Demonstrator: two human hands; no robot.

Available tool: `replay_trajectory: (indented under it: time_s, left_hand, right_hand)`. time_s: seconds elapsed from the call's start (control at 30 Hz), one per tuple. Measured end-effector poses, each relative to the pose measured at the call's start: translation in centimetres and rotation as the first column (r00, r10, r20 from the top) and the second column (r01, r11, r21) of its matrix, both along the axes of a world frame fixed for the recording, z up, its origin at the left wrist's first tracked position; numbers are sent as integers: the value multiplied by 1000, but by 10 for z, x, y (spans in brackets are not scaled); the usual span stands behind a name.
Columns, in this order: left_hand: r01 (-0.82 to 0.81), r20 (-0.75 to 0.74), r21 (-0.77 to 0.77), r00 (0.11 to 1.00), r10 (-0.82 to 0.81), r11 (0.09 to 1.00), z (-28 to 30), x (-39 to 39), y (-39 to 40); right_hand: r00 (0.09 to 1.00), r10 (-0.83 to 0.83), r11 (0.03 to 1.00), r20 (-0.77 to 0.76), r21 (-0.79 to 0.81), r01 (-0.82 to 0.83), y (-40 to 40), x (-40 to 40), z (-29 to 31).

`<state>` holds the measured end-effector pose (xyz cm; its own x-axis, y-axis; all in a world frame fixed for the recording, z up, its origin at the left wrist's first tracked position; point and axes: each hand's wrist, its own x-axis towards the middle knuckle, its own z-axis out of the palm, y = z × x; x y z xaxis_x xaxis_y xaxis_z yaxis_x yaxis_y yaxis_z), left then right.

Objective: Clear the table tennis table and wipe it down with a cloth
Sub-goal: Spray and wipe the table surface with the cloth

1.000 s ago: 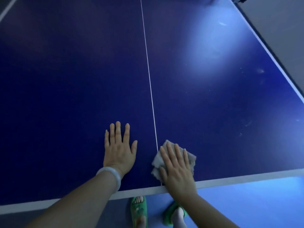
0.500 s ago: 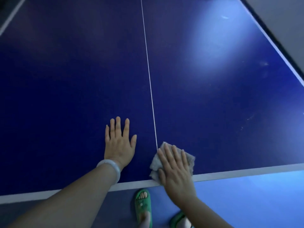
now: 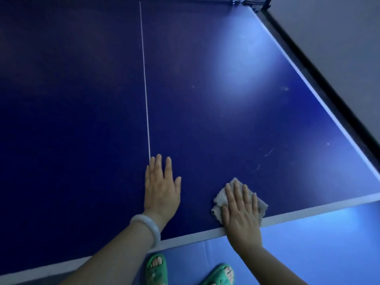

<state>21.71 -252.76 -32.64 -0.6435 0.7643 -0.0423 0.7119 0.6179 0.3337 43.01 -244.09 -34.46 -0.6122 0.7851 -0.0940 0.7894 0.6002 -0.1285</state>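
The dark blue table tennis table fills the view, with a thin white centre line running away from me. My right hand lies flat with straight fingers on a crumpled grey cloth, pressing it onto the table beside the white near edge line. My left hand rests flat on the bare surface just right of the centre line's near end. A pale bangle circles my left wrist.
The table's right edge runs diagonally with a black frame beside it, grey floor beyond. A net post shows at the far right corner. Faint smudges mark the right half. My feet in green slippers stand on blue floor.
Both hands have shifted to the right along the near edge, the right hand sliding the cloth with it. The left hand has crossed to the centre line. The view has swung right too.
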Motion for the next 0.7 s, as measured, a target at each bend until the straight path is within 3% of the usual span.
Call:
replay_trajectory:
  time_s: [0.1, 0.13, 0.17, 0.23, 0.33, 0.4, 0.47, 0.53, 0.63, 0.7]
  left_hand:
    - [-150, 108, -72, 982, 157, 986, -5, 27, 41]
    - [-187, 94, -109, 976, 197, 976, -9, 33, 48]
    - [-210, 46, -146, 975, 218, 967, -14, 38, 52]
    - [-233, -54, -189, 972, 227, 954, -21, 44, 54]
    - [-255, -108, -194, 965, 238, 947, -27, 46, 57]
    - [-256, -116, -200, 965, 237, 946, -26, 48, 57]
    - [-261, -125, -204, 963, 239, 944, -26, 48, 58]
    - [-272, -120, -204, 960, 252, 941, -26, 48, 59]
    - [-273, -141, -192, 958, 249, 943, -26, 49, 59]
    - [-279, -153, -192, 955, 252, 941, -27, 48, 59]
  right_hand:
    - [948, 318, 948, -16, 30, -317, 25, 35, -5]
    - [940, 342, 939, -2, 42, -341, 41, 49, -6]
    - [956, 292, 954, 20, 56, -293, 60, 64, -7]
    - [997, -9, 997, 77, 77, 4, 98, 93, -8]
    - [864, -503, 864, 24, 20, 503, 127, 106, -6]
    - [824, -566, 824, -31, 5, 566, 120, 84, -1]
    - [917, -398, 917, -29, 32, 399, 103, 51, -1]
    - [1000, -12, 998, -14, 55, 13, 81, 26, -6]
    - [877, 474, 880, -74, 27, -473, 99, 24, -10]
    - [828, 560, 827, -24, 74, -557, 144, 39, -8]
